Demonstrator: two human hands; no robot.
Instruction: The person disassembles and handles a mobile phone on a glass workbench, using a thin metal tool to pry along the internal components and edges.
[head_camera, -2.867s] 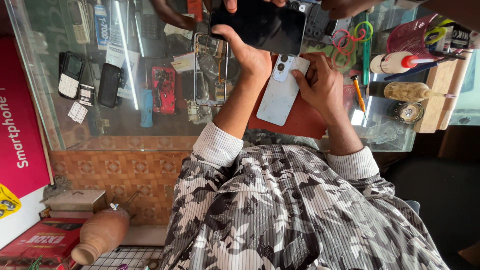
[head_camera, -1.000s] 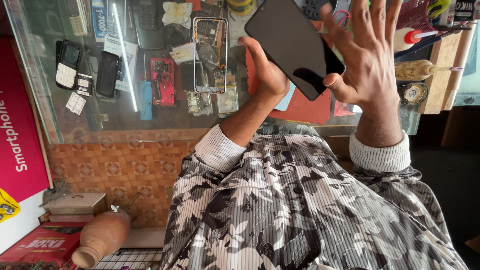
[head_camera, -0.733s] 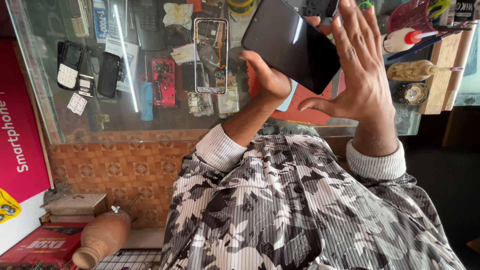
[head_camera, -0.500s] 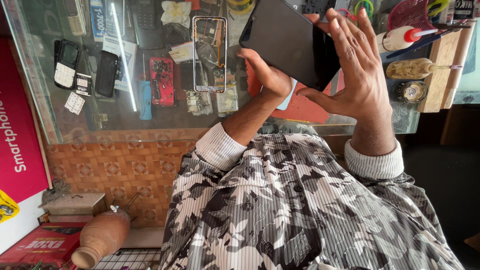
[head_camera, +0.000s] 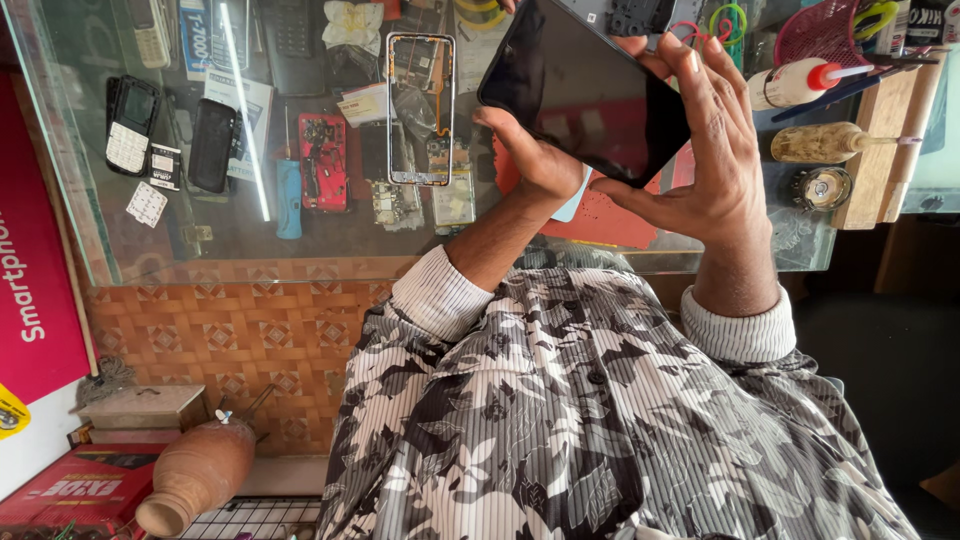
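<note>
One phone screen (head_camera: 590, 95); two hands, left hand (head_camera: 540, 160), right hand (head_camera: 715, 165), apparently.

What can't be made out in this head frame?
- Phone: its top end is cut off by the frame's upper edge.
- Left hand: fingers hidden behind the phone.
- Red mat: mostly covered by both hands; right hand.
- Parts under the glass counter: blurred by reflections.

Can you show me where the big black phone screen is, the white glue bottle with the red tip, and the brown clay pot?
Large black glossy phone screen (head_camera: 585, 95), head view, middle of the dark glass.
White squeeze bottle with red nozzle (head_camera: 790, 86), head view, white body.
Brown clay pot (head_camera: 195, 475), head view, rounded belly.
</note>
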